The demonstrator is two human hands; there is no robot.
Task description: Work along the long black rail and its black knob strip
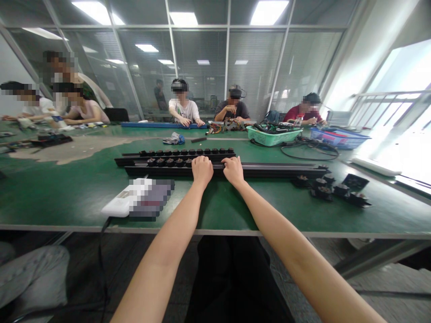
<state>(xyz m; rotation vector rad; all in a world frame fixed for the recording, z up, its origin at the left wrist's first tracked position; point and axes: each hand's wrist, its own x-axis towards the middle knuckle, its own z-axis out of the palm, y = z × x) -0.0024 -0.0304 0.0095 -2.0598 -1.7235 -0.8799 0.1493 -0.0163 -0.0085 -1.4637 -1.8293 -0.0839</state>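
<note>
A long black rail (pixel 269 171) lies across the green table in front of me, with several small black modules (pixel 160 162) lined up in its left part. At the end of that row, my left hand (pixel 202 170) is closed over the rail, its fingers curled down behind it. My right hand (pixel 233 171) grips the same rail a little to the right, index finger bent onto the channel. Whatever small part may be under the fingers is hidden. Behind runs a second black rail (pixel 134 160), carrying its own row of black modules (pixel 200 152).
Loose black modules (pixel 325 193) lie at the right. A white device (pixel 121 204) with a cable sits at front left beside a blurred-out object. Farther back are a green basket (pixel 274 137), a blue basket (pixel 340 139), black cables (pixel 313 150) and gloves (pixel 173 138). Several people work across the table.
</note>
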